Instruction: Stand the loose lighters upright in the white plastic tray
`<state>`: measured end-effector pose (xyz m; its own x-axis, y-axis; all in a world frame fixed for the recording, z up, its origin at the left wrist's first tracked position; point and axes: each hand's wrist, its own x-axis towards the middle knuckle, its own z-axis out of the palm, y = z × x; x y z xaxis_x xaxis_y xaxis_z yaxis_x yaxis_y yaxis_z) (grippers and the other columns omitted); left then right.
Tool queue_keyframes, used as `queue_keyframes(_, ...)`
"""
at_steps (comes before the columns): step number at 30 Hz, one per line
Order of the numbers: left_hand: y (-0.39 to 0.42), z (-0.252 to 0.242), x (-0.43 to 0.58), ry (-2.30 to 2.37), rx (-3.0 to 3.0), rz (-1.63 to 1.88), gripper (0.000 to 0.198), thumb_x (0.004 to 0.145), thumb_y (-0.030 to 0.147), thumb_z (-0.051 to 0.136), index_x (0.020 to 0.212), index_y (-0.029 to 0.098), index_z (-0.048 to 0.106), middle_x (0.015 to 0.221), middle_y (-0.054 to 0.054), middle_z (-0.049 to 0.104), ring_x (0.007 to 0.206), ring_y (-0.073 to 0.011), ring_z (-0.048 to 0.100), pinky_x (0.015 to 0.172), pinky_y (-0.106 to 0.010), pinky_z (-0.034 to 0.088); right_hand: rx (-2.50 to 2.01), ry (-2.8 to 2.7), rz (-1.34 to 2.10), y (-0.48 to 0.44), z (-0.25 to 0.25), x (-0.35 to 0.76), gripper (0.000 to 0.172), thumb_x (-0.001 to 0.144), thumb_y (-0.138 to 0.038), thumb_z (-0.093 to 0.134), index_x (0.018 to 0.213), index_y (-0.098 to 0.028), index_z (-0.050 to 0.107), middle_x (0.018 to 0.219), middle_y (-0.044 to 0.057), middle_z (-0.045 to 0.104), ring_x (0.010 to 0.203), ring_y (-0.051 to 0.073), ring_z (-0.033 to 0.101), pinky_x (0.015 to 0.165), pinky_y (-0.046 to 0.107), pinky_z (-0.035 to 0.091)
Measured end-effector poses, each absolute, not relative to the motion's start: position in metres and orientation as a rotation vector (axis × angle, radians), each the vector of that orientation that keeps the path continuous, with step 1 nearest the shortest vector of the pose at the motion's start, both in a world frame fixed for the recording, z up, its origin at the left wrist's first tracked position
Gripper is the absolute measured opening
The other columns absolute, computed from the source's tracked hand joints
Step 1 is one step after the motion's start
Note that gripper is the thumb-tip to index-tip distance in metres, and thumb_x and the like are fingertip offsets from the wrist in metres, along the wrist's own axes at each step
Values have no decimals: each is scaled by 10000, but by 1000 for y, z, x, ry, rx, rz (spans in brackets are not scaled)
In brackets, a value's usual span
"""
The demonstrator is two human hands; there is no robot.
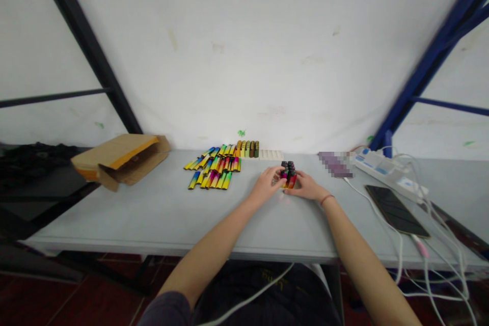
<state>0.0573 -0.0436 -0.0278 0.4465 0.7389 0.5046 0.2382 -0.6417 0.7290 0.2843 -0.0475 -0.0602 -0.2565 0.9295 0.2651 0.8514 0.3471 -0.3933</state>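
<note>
- Your left hand and right hand hold a small bundle of sticks between them. The fingers of both curl inward and press on its sides, one hand on each side.
- The bundle stands upright on the table, squared into a tight block, with black caps on top and glossy red, yellow and green bodies below.
- Well left of your left fingers lies a loose pile of sticks, slim and flat, with a shiny rainbow gradient.
- Beyond your fingertips, near the wall, a white ribbed tray sits beside a short upright row of duller sticks.
- Far left of your fingers is a matte brown cardboard box with its flap open.
- Right of your right fingers are a white power strip, a dark glossy phone and white cables.
- The table is smooth pale grey, and the wall behind it is scuffed white.
- A purple item beyond your right fingers is blurred out. The bundle hides your far fingertips.
</note>
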Motion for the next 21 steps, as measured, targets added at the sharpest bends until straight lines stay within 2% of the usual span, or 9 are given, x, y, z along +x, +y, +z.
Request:
queue_keyframes(5, -44, -2, 38, 1031, 2331, 1059, 273, 951, 302, 586, 1185, 199, 682, 1183, -102, 656, 1072, -228, 639, 1025, -367, 488, -1596, -2190, 264, -49, -56, 283, 654, 752, -719, 721, 1093, -161, 730, 1316, 200, 642, 1187, 376, 631, 1064, 505, 489)
queue_keyframes(8, -44, 15, 11, 1438, 2481, 830, 274, 979, 248, 503, 1121, 175, 726, 1191, -137, 665, 1142, -274, 610, 1046, -408, 455, -1614, -2193, 255, -50, -55, 283, 695, 745, -726, 722, 1137, -153, 722, 1355, 209, 622, 1231, 390, 609, 1087, 509, 474)
queue_keyframes(13, -54, 28, -37, 2148, 2488, 373, 357, 975, 196, 430, 1080, 121, 763, 1260, -227, 635, 1205, -376, 554, 961, -488, 454, -1622, -2211, 246, -50, -54, 282, 710, 764, -737, 699, 1154, -144, 718, 1370, 218, 616, 1232, 396, 609, 1091, 513, 472)
queue_keyframes(16, -64, 25, -48, 2197, 2505, 159, 363, 975, 195, 428, 1067, 105, 767, 1283, -242, 626, 1214, -381, 552, 951, -485, 446, -1624, -2227, 237, -50, -53, 282, 714, 770, -728, 701, 1173, -139, 714, 1374, 217, 614, 1246, 391, 604, 1094, 502, 472)
queue_keyframes(21, -72, 13, -42, 2055, 2581, 110, 341, 1004, 269, 451, 1221, 165, 692, 1213, -196, 682, 1182, -349, 602, 982, -486, 430, -1612, -2236, 220, -51, -51, 281, 728, 764, -720, 712, 1202, -138, 711, 1373, 216, 621, 1252, 392, 604, 1093, 496, 476)
